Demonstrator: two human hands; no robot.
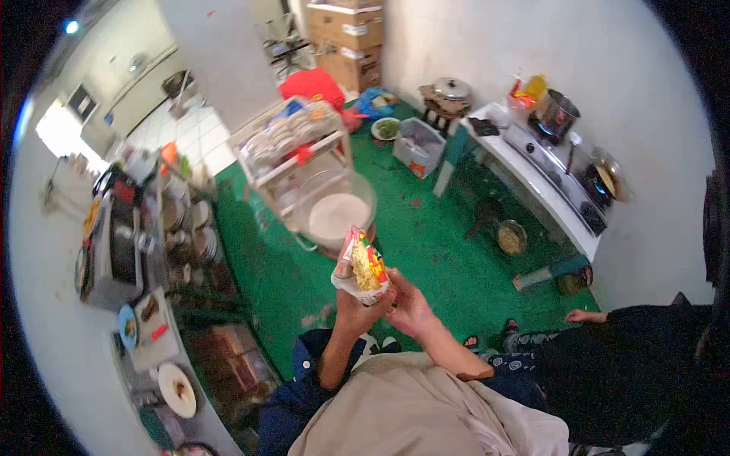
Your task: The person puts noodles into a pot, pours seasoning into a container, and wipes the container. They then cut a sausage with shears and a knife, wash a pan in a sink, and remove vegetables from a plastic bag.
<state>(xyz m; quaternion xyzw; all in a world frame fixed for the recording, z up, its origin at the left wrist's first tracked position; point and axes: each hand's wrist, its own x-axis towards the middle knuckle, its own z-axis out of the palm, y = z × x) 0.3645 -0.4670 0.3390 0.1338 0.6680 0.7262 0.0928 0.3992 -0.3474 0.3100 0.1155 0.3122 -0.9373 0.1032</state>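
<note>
An opened packet of instant noodles (363,264) is held upright in front of me, its block of noodles showing at the torn top. My left hand (351,306) grips the packet from below on the left. Against the packet's lower right side rests my right hand (406,305), its fingers curled around the wrapper. Both hands are raised over the green floor (426,243). Just beyond the packet stands a large clear bucket (337,213) with a pale inside.
A white rack of dishes (293,152) stands behind the bucket. At right a white counter (532,190) carries a stove and a steel pot (557,114); a pan (511,237) sits on the floor below. Another person in black (623,365) crouches at lower right. Cluttered shelves (152,251) line the left.
</note>
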